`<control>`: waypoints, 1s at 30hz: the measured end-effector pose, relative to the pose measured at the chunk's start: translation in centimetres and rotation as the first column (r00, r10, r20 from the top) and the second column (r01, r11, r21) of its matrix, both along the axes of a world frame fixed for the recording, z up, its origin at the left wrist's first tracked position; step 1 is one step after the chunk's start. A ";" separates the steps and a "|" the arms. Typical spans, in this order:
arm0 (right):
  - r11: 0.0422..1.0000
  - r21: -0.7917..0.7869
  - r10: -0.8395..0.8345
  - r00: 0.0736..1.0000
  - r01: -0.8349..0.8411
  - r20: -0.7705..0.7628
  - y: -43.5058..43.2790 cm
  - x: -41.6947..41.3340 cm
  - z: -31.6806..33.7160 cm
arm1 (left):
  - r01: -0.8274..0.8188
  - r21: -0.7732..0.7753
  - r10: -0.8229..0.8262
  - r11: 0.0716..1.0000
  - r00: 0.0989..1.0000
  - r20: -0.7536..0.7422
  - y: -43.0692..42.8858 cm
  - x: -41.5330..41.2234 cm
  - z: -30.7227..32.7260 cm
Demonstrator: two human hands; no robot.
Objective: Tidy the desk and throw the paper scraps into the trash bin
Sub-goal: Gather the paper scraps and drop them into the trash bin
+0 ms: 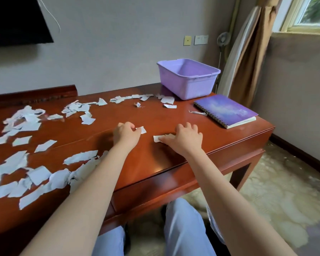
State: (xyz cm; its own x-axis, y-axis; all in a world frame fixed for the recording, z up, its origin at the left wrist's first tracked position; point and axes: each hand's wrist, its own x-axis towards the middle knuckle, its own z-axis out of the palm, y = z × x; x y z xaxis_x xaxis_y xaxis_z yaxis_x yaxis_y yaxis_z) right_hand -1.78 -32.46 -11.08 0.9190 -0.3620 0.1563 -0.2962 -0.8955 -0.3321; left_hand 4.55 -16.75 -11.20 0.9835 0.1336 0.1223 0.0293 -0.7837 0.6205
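Observation:
Several torn white paper scraps (24, 124) lie scattered over the left and far parts of the red-brown wooden desk (155, 163). My left hand (126, 134) pinches one small scrap (142, 129) just above the desk's middle. To its right, my right hand (186, 138) rests on the desk with curled fingers pressing on another white scrap (157, 138). An empty purple plastic bin (187, 78) stands at the desk's far right corner, well beyond both hands.
A purple spiral notebook (226, 110) lies near the desk's right edge, with a thin paper strip (198, 113) beside it. A dark screen (17, 21) hangs on the wall at upper left. A curtain (248, 52) and window are at right. My knees show below the desk.

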 end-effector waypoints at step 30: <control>0.926 0.328 0.079 0.947 -0.185 0.313 1.2 0.0 -1.5 | 0.223 0.210 -0.161 0.952 0.948 -0.276 0.5 3.8 1.5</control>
State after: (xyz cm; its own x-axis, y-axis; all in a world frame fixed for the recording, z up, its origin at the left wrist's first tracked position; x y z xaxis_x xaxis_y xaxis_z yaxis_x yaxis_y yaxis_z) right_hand -1.82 -31.23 -12.57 0.8957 -0.3207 0.3079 -0.0269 -0.7303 -0.6826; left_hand 8.37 -16.22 -9.70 0.9898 -0.0628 -0.1282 -0.0049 -0.9123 0.4094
